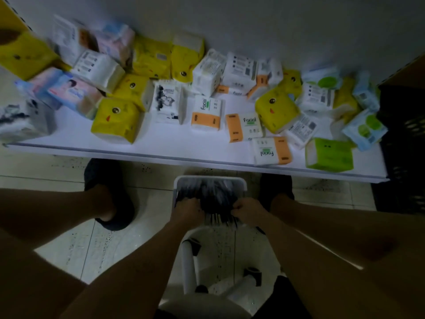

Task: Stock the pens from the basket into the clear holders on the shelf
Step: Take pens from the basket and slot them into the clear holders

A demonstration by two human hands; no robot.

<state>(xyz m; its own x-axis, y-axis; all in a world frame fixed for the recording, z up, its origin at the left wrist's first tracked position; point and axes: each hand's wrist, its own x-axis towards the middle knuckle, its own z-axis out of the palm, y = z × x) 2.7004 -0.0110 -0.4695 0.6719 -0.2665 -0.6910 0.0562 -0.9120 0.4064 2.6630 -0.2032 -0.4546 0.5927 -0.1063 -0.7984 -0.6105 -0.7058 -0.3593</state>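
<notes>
White stool under me. Left hand and right hand both grip bunched pens in the basket on the floor. Shelf shows tissue packs, no clear holders visible. Stocking looks barely begun; basket full.

Both forearms come in from 7 and 5 o'clock. The left hand and right hand are nearly touching, knuckles up, fingers curled round a bunch of pens.
</notes>
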